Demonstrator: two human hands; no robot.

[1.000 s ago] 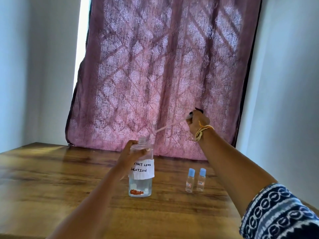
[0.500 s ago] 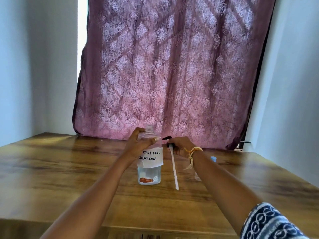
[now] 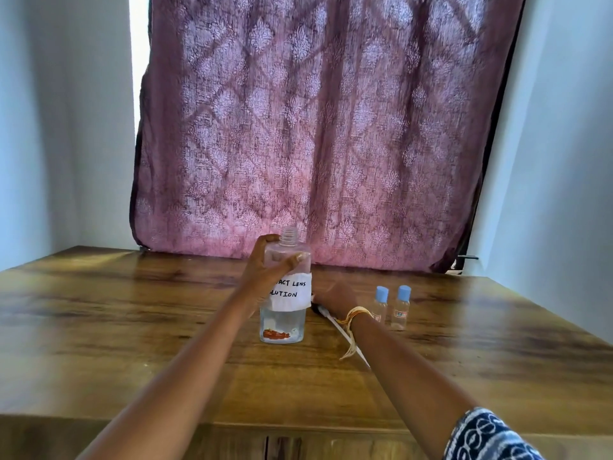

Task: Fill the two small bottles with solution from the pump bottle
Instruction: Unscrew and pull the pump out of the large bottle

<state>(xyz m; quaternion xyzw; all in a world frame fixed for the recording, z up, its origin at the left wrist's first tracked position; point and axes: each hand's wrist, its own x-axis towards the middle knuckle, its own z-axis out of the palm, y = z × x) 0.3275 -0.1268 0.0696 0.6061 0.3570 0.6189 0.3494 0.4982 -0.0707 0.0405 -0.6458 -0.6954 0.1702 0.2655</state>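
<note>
The clear pump bottle (image 3: pixel 285 322) with a white handwritten label stands on the wooden table (image 3: pixel 132 327); its threaded neck is uncapped and a little liquid sits at the bottom. My left hand (image 3: pixel 265 270) grips its upper body. The removed pump (image 3: pixel 363 359) lies flat on the table just right of the bottle, its white tube pointing toward me. My right hand (image 3: pixel 335 298), blurred, holds its black head end down at the table. Two small clear bottles, one (image 3: pixel 379 305) beside the other (image 3: pixel 401 307), stand capped in blue just right of that hand.
A patterned mauve curtain (image 3: pixel 315 127) hangs behind the table's far edge. Pale walls close in on the left and right. The table's front edge runs across the bottom of the view.
My right hand has brought the pump down from the air, past the bottle, and laid it on the table. The small bottles show again. My left hand stays on the big bottle.
</note>
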